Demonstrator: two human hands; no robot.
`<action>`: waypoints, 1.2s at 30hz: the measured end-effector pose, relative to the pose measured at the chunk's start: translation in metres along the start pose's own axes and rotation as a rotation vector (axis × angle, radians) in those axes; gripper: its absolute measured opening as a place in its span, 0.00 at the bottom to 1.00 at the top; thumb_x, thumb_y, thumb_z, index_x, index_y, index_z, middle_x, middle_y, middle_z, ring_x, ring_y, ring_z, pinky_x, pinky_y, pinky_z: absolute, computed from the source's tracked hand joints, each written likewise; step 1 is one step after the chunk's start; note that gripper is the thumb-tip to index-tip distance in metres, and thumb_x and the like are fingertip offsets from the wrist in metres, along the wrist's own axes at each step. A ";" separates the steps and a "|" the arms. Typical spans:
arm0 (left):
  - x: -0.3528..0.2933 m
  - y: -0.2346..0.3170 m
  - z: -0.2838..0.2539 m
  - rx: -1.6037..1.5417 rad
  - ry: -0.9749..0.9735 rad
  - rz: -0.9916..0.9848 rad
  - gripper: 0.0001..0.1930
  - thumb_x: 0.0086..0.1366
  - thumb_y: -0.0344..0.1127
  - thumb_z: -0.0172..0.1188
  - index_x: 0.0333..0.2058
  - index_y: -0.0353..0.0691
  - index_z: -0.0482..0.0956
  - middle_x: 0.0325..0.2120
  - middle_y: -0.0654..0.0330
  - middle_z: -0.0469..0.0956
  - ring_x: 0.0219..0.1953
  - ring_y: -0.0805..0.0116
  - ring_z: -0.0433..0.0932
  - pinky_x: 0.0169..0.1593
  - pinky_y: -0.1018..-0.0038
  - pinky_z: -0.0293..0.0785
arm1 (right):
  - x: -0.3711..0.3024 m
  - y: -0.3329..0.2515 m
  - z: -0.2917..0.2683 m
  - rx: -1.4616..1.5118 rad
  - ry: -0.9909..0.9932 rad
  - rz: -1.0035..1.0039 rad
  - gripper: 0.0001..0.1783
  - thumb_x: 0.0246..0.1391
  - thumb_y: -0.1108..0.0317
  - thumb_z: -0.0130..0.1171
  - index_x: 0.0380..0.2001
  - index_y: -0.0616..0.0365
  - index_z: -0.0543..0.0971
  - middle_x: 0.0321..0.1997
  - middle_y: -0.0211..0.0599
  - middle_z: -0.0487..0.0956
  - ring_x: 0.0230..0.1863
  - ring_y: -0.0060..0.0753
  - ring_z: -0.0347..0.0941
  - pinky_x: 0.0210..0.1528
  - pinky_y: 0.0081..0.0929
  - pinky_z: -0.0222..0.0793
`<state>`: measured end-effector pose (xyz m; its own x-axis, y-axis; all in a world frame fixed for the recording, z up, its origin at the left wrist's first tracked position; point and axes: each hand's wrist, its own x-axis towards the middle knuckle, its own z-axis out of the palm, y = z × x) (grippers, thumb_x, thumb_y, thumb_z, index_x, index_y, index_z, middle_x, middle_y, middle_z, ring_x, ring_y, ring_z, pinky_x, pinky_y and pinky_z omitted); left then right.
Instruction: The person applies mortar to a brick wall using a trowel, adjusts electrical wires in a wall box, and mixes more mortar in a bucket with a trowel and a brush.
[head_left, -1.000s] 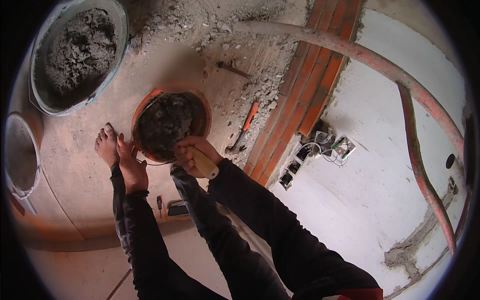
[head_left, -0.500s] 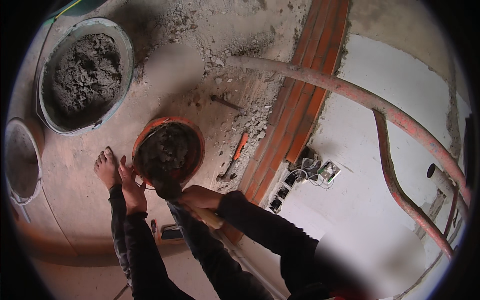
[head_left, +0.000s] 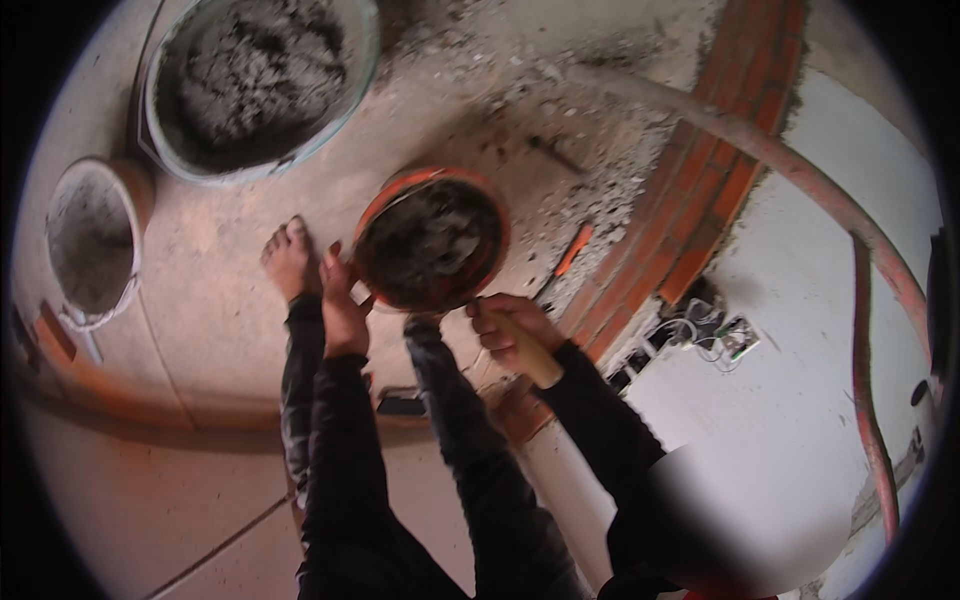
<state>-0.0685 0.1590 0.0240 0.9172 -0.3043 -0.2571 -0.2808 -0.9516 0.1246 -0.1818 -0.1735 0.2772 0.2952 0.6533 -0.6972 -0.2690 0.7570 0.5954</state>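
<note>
An orange bucket (head_left: pixel 503 205) of wet grey mortar (head_left: pixel 437 240) stands by my feet. My left hand (head_left: pixel 343 312) is against its left side, fingers up along the wall near the rim. My right hand (head_left: pixel 512 330) is closed round the wooden handle (head_left: pixel 536 358) of what looks like a trowel, at the bucket's near right edge. Its blade does not show clearly; it seems lost against the bucket and the dark mortar.
A large tub (head_left: pixel 368 60) of mortar stands at the far left, with a pale bucket (head_left: pixel 135 225) nearer. An orange-handled hammer (head_left: pixel 573 250) lies among rubble, beside a brick strip (head_left: pixel 715 170). A reddish pipe (head_left: pixel 790 165) crosses at right. Wired electrical boxes (head_left: pixel 700 330) sit along the white surface.
The view has shifted, so the scene lies further right and higher. The mortar-covered blade, visible over the bucket's near rim before, no longer stands out; the handle has swung slightly.
</note>
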 end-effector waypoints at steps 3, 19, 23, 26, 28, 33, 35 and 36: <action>-0.002 -0.016 -0.004 0.002 -0.081 -0.071 0.21 0.75 0.49 0.36 0.44 0.42 0.74 0.40 0.53 0.79 0.45 0.48 0.75 0.51 0.53 0.67 | -0.024 0.005 0.035 -0.488 0.345 0.061 0.12 0.66 0.59 0.46 0.38 0.55 0.73 0.22 0.30 0.73 0.16 0.25 0.69 0.14 0.26 0.66; 0.002 0.001 0.014 -0.248 -0.139 -0.235 0.32 0.73 0.60 0.33 0.46 0.37 0.78 0.46 0.46 0.78 0.51 0.43 0.72 0.58 0.52 0.62 | 0.005 -0.005 0.020 -0.367 0.321 -0.076 0.10 0.63 0.61 0.49 0.36 0.55 0.72 0.22 0.29 0.72 0.13 0.23 0.67 0.12 0.26 0.66; 0.004 0.003 0.006 -0.069 -0.209 -0.171 0.20 0.71 0.48 0.46 0.53 0.43 0.72 0.46 0.55 0.77 0.47 0.50 0.76 0.49 0.55 0.72 | -0.028 -0.020 0.045 -0.925 0.503 0.175 0.11 0.60 0.60 0.53 0.31 0.57 0.73 0.21 0.33 0.72 0.13 0.28 0.69 0.13 0.28 0.67; 0.009 0.016 -0.006 -0.269 -0.155 -0.247 0.32 0.74 0.59 0.33 0.46 0.37 0.78 0.46 0.46 0.78 0.51 0.42 0.71 0.58 0.52 0.61 | 0.021 -0.017 0.042 -1.244 0.585 0.189 0.11 0.59 0.61 0.52 0.30 0.58 0.74 0.18 0.34 0.71 0.13 0.30 0.69 0.13 0.29 0.67; 0.019 0.025 -0.016 -0.313 -0.188 -0.263 0.32 0.74 0.59 0.33 0.46 0.37 0.78 0.46 0.47 0.78 0.51 0.42 0.72 0.58 0.53 0.62 | 0.074 -0.025 0.003 -1.118 0.486 0.005 0.12 0.60 0.62 0.52 0.27 0.58 0.74 0.17 0.35 0.71 0.12 0.29 0.68 0.13 0.29 0.67; 0.008 0.011 -0.007 -0.224 -0.160 -0.245 0.31 0.75 0.57 0.32 0.46 0.38 0.78 0.46 0.49 0.78 0.50 0.44 0.72 0.57 0.53 0.62 | 0.083 -0.019 -0.012 -0.280 0.231 -0.069 0.11 0.62 0.60 0.50 0.32 0.56 0.73 0.19 0.31 0.72 0.14 0.25 0.70 0.14 0.25 0.69; 0.006 0.009 -0.002 -0.219 -0.130 -0.200 0.31 0.75 0.57 0.31 0.46 0.38 0.78 0.45 0.50 0.78 0.49 0.45 0.73 0.56 0.53 0.63 | 0.068 -0.020 -0.017 -0.236 0.156 -0.105 0.11 0.63 0.60 0.49 0.36 0.56 0.73 0.21 0.29 0.73 0.15 0.24 0.71 0.14 0.24 0.71; 0.004 0.009 -0.001 -0.198 -0.117 -0.178 0.30 0.75 0.56 0.31 0.46 0.38 0.78 0.45 0.50 0.78 0.49 0.46 0.73 0.56 0.54 0.63 | 0.055 -0.018 -0.008 -0.178 0.175 -0.096 0.11 0.64 0.60 0.49 0.36 0.56 0.73 0.22 0.29 0.73 0.15 0.24 0.71 0.14 0.24 0.71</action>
<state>-0.0667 0.1492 0.0250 0.9049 -0.1472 -0.3994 -0.0472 -0.9672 0.2494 -0.1677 -0.1512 0.2255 0.1685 0.5552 -0.8145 -0.4091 0.7912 0.4546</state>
